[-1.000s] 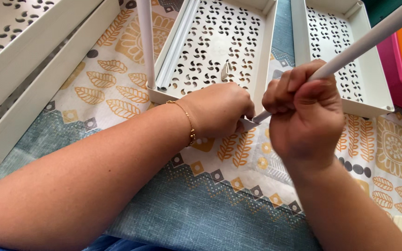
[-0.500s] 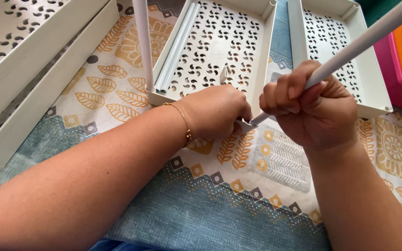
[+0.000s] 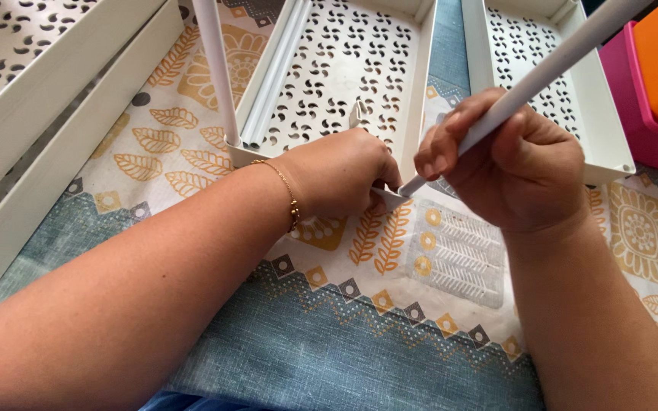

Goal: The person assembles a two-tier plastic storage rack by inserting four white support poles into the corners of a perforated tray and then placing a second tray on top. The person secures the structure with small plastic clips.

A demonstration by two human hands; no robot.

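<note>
1. Right hand [image 3: 515, 171] wrapped tight round a white pole [image 3: 550, 68]; pole slants down to the near corner of the middle tray [image 3: 413, 106].
2. Left hand [image 3: 340, 175] curled shut at that same corner, pinching the tray's edge w/ fingertips, gold bracelet [image 3: 289, 194] on wrist.
3. Second pole [image 3: 218, 76] stands upright at the tray's other near corner.
4. Patterned cloth [image 3: 390, 304] lies under the tray.

Two bare forearms, no sleeves in view. Left hand [image 3: 340, 175]: thin gold chain bracelet [image 3: 289, 194] with small beads, sitting snug at the wrist. Right hand [image 3: 515, 164]: no ring, watch or band visible. Nails short and unpainted where they show. Both arms full and rounded.
</note>
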